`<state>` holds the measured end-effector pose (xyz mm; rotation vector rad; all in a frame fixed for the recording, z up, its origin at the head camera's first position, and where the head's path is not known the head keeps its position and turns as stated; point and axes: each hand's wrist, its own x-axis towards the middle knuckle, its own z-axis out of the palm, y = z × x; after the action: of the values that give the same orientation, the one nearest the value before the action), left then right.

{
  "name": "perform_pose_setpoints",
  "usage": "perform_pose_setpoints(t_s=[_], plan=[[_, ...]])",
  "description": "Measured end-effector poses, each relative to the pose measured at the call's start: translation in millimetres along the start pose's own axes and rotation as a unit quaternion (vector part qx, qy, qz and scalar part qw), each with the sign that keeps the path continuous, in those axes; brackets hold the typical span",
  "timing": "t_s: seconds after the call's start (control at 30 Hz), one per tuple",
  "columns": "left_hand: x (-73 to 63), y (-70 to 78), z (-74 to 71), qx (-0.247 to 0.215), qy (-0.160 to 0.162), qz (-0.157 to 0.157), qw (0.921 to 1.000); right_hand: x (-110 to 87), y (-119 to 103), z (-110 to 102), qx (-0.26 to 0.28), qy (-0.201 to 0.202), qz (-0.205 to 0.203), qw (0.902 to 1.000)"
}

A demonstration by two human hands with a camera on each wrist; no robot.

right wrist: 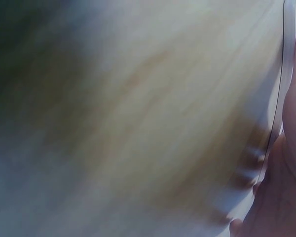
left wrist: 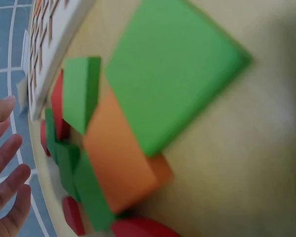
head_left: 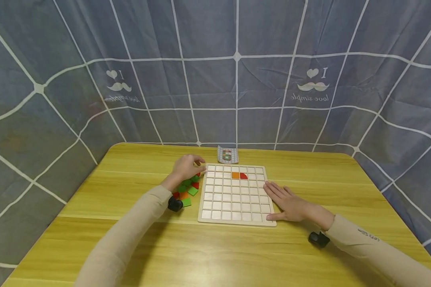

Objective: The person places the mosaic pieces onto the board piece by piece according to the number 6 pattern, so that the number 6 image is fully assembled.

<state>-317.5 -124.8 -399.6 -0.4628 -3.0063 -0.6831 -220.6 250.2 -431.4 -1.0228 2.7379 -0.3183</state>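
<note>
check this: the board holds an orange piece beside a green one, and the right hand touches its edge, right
The color is wrong: the head view shows a red piece, not green, beside the orange piece on the board. The right hand does touch its edge.

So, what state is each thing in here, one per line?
Board: flat on the table, two cells filled
Orange square: set in a cell
Red piece: set in the next cell
Loose pieces: heaped, overlapping, left of the board
Left hand: fingers loosely bent, holding nothing visible
Right hand: fingers straight, touching the board's edge
Card: curled, printed side showing
Curtain: hanging, creased
</note>
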Motion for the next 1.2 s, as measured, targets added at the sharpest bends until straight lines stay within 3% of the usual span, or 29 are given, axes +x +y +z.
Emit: perform_pose_setpoints(t_s=[0.27, 0.47, 0.6, 0.7, 1.0, 1.2], plan=[[-8.6, -12.0, 3.1, 0.000, 0.022, -0.049, 0.9986, -1.0, -1, -1, 0.007, -0.014, 0.008, 0.9999], [-12.1, -13.4, 5.5, 0.005, 0.016, -0.077, 0.9969, 0.4, 5, 5, -0.001, -0.017, 0.020, 0.9997], [-12.2, -13.6, 7.3, 0.022, 0.009, -0.090, 0.9956, -0.4, 3, 3, 0.008, -0.002, 0.003, 1.0000], [-11.7, -13.8, 8.3, 0.026, 0.006, -0.092, 0.9954, -1.1, 1, 3, 0.020, 0.009, -0.011, 0.9997], [-9.5, -12.2, 5.4, 0.040, -0.020, -0.080, 0.9958, 1.2, 4, 6, -0.005, -0.004, 0.012, 0.9999], [-8.4, -11.0, 1.1, 0.049, -0.039, -0.064, 0.9960, -0.7, -3, -1, 0.010, -0.006, 0.000, 0.9999]])
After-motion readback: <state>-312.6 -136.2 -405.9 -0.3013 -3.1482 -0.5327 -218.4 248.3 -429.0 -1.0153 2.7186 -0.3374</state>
